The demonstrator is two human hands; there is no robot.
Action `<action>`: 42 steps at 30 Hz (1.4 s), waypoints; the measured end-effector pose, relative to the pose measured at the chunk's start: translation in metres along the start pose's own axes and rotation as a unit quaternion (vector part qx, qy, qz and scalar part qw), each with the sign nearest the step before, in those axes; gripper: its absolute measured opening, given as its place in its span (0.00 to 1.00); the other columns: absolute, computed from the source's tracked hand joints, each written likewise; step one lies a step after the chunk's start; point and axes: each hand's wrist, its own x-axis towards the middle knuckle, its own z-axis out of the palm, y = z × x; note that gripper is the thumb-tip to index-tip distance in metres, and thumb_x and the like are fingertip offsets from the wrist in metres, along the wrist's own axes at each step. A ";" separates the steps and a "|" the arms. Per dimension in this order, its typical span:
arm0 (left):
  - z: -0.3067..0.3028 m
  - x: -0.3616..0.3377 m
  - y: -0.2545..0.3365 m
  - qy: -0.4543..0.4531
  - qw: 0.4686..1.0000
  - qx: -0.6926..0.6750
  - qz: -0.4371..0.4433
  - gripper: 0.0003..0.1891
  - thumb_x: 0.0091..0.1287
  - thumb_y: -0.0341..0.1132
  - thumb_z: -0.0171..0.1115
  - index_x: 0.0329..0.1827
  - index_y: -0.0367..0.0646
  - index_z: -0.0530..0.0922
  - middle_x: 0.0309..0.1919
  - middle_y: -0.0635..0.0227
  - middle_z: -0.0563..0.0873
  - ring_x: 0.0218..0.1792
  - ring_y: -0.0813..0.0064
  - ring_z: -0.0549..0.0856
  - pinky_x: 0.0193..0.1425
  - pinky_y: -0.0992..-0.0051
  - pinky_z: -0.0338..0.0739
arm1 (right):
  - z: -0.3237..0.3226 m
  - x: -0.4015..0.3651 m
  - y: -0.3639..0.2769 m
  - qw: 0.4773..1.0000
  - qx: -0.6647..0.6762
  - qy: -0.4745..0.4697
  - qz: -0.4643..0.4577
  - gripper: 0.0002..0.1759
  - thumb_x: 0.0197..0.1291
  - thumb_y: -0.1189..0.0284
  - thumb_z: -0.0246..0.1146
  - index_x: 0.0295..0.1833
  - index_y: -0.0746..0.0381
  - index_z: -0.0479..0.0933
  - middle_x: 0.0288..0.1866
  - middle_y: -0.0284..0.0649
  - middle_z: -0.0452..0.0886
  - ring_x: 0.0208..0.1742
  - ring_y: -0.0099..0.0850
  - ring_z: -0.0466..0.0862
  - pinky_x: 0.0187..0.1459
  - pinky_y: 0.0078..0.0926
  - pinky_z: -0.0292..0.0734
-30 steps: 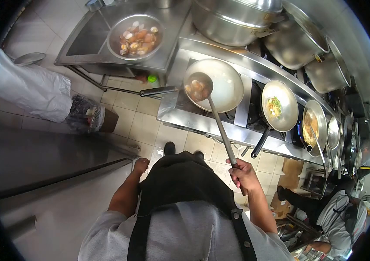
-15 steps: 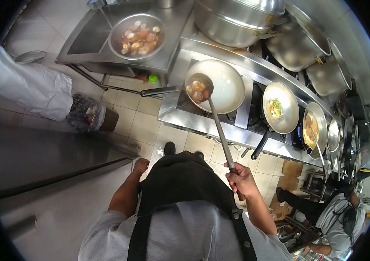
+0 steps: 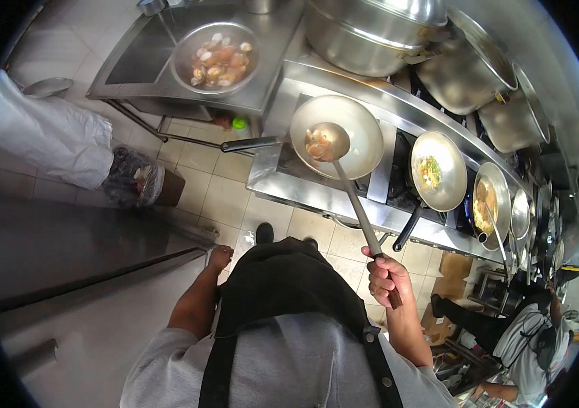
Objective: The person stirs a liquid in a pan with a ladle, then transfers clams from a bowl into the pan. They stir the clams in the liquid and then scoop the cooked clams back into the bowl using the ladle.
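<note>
My right hand (image 3: 389, 277) is closed around the dark handle of a long ladle (image 3: 359, 207). The ladle's bowl is tipped inside a light frying pan (image 3: 364, 129) on the stove, and clams (image 3: 318, 144) lie at its left side, partly in the pan. My left hand (image 3: 220, 258) is at the left near a metal edge, its fingers curled; whether it touches anything is unclear. A steel bowl (image 3: 184, 71) of clams in liquid stands on the metal counter at the upper left.
Along the stove are a pan (image 3: 450, 146) with chopped food and another pan (image 3: 501, 178) with brown food and a utensil. Large pots (image 3: 357, 44) stand behind. A bin (image 3: 170, 188) is on the floor at left. Another person (image 3: 527, 340) is at lower right.
The ladle's bowl has moved right and tipped over the pan, and clams have spilled toward the pan. My right hand has turned and shifted slightly right.
</note>
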 end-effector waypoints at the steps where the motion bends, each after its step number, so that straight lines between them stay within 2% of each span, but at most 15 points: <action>1: 0.001 -0.003 0.002 0.028 0.998 -0.058 -0.023 0.09 0.60 0.34 0.61 0.32 0.35 0.82 0.25 0.61 0.85 0.24 0.71 0.84 0.32 0.70 0.78 | 0.004 -0.001 -0.001 1.000 0.004 0.004 -0.005 0.19 0.68 0.75 0.53 0.63 0.68 0.69 0.21 0.31 0.71 0.11 0.18 0.67 0.11 0.18 0.66; 8: 0.001 -0.009 0.004 0.089 0.983 -0.136 -0.090 0.11 0.60 0.37 0.64 0.35 0.36 0.83 0.27 0.60 0.86 0.24 0.71 0.84 0.32 0.69 0.79 | 0.035 0.004 -0.017 0.998 -0.045 -0.026 -0.033 0.20 0.68 0.75 0.52 0.64 0.68 0.67 0.22 0.32 0.71 0.11 0.18 0.69 0.11 0.21 0.71; 10: -0.007 0.004 -0.028 0.042 0.919 0.325 0.217 0.13 0.59 0.41 0.65 0.34 0.39 0.84 0.35 0.55 0.87 0.37 0.61 0.86 0.42 0.66 0.80 | 0.059 0.011 -0.024 0.995 -0.088 0.005 -0.052 0.20 0.66 0.76 0.54 0.62 0.68 0.68 0.20 0.31 0.71 0.10 0.18 0.66 0.10 0.19 0.65; 12: -0.001 0.008 -0.025 0.011 0.998 0.009 -0.065 0.13 0.59 0.40 0.63 0.38 0.39 0.84 0.40 0.55 0.88 0.45 0.58 0.86 0.49 0.64 0.80 | 0.076 0.027 -0.032 0.992 -0.110 -0.018 -0.051 0.19 0.66 0.76 0.54 0.62 0.68 0.69 0.20 0.30 0.70 0.09 0.18 0.65 0.09 0.19 0.63; 14: -0.010 -0.008 0.000 0.025 0.883 0.421 0.208 0.10 0.58 0.34 0.59 0.37 0.41 0.84 0.39 0.56 0.87 0.43 0.58 0.86 0.48 0.60 0.80 | 0.100 0.046 -0.037 0.987 -0.145 -0.037 -0.060 0.19 0.66 0.75 0.55 0.62 0.68 0.70 0.20 0.30 0.70 0.09 0.18 0.65 0.09 0.19 0.62; 17: 0.002 -0.003 -0.026 0.085 0.969 0.140 0.187 0.07 0.47 0.33 0.59 0.27 0.43 0.81 0.31 0.56 0.86 0.38 0.53 0.85 0.42 0.56 0.80 | 0.140 0.084 -0.045 0.971 -0.222 -0.076 -0.051 0.20 0.66 0.73 0.57 0.62 0.67 0.70 0.21 0.29 0.70 0.10 0.16 0.65 0.09 0.18 0.61; 18: -0.006 -0.011 -0.020 0.067 0.881 0.377 0.278 0.06 0.47 0.34 0.60 0.27 0.42 0.80 0.28 0.57 0.85 0.37 0.51 0.85 0.41 0.56 0.79 | 0.156 0.098 -0.046 0.969 -0.232 -0.069 -0.048 0.20 0.66 0.72 0.57 0.61 0.66 0.71 0.21 0.28 0.70 0.11 0.16 0.65 0.09 0.18 0.60; 25: -0.006 -0.032 -0.042 0.055 0.951 0.268 0.142 0.09 0.47 0.35 0.65 0.31 0.45 0.80 0.33 0.58 0.85 0.41 0.53 0.84 0.45 0.56 0.79 | 0.242 0.189 -0.034 0.932 -0.349 -0.095 -0.021 0.13 0.63 0.73 0.60 0.52 0.64 0.74 0.21 0.26 0.69 0.13 0.14 0.65 0.12 0.15 0.60; 27: -0.007 -0.036 -0.042 0.057 0.981 0.172 0.067 0.10 0.46 0.35 0.66 0.32 0.45 0.80 0.33 0.59 0.85 0.42 0.54 0.84 0.45 0.57 0.79 | 0.250 0.207 -0.026 0.842 -0.528 -0.050 -0.098 0.08 0.61 0.72 0.61 0.43 0.64 0.76 0.20 0.28 0.72 0.13 0.17 0.68 0.14 0.17 0.63; 29: -0.014 -0.051 -0.033 0.041 0.905 0.393 0.156 0.10 0.46 0.36 0.67 0.31 0.46 0.80 0.33 0.59 0.85 0.41 0.55 0.85 0.45 0.57 0.79 | 0.246 0.221 -0.019 0.776 -0.614 -0.034 -0.144 0.08 0.60 0.71 0.62 0.39 0.65 0.76 0.20 0.31 0.74 0.14 0.20 0.71 0.15 0.20 0.65; 32: -0.014 -0.060 -0.027 0.030 0.921 0.371 0.118 0.10 0.46 0.37 0.68 0.30 0.46 0.80 0.32 0.59 0.85 0.41 0.55 0.85 0.45 0.57 0.79 | 0.235 0.227 -0.017 0.643 -0.735 -0.007 -0.213 0.10 0.58 0.70 0.62 0.34 0.68 0.75 0.22 0.37 0.78 0.16 0.25 0.76 0.19 0.26 0.69; 35: -0.013 -0.061 -0.033 0.037 0.910 0.382 0.156 0.10 0.45 0.37 0.68 0.30 0.47 0.80 0.31 0.60 0.85 0.40 0.56 0.85 0.44 0.56 0.78 | 0.207 0.227 -0.022 0.416 -0.796 -0.015 -0.440 0.06 0.60 0.73 0.61 0.37 0.66 0.75 0.20 0.33 0.74 0.15 0.21 0.72 0.17 0.21 0.64; 36: -0.012 -0.054 -0.040 0.033 0.910 0.383 0.156 0.10 0.45 0.37 0.68 0.30 0.47 0.80 0.31 0.60 0.85 0.40 0.56 0.85 0.44 0.56 0.78 | 0.210 0.209 -0.020 0.417 -0.796 -0.011 -0.438 0.06 0.60 0.73 0.61 0.37 0.66 0.75 0.20 0.33 0.74 0.15 0.21 0.72 0.17 0.21 0.64; 38: -0.007 -0.046 -0.053 0.069 0.895 0.392 0.200 0.10 0.45 0.37 0.67 0.30 0.47 0.80 0.31 0.61 0.85 0.40 0.56 0.85 0.43 0.56 0.78 | 0.211 0.162 -0.018 0.666 -0.696 0.038 -0.267 0.08 0.60 0.74 0.61 0.43 0.66 0.77 0.21 0.32 0.73 0.15 0.19 0.70 0.16 0.19 0.63; 42: -0.006 -0.024 -0.062 0.038 0.985 0.144 0.092 0.10 0.46 0.34 0.68 0.33 0.48 0.81 0.34 0.61 0.85 0.42 0.57 0.84 0.45 0.58 0.79 | 0.154 0.088 -0.029 0.706 -0.661 0.091 -0.236 0.11 0.60 0.76 0.61 0.48 0.68 0.77 0.19 0.30 0.72 0.13 0.17 0.68 0.15 0.16 0.61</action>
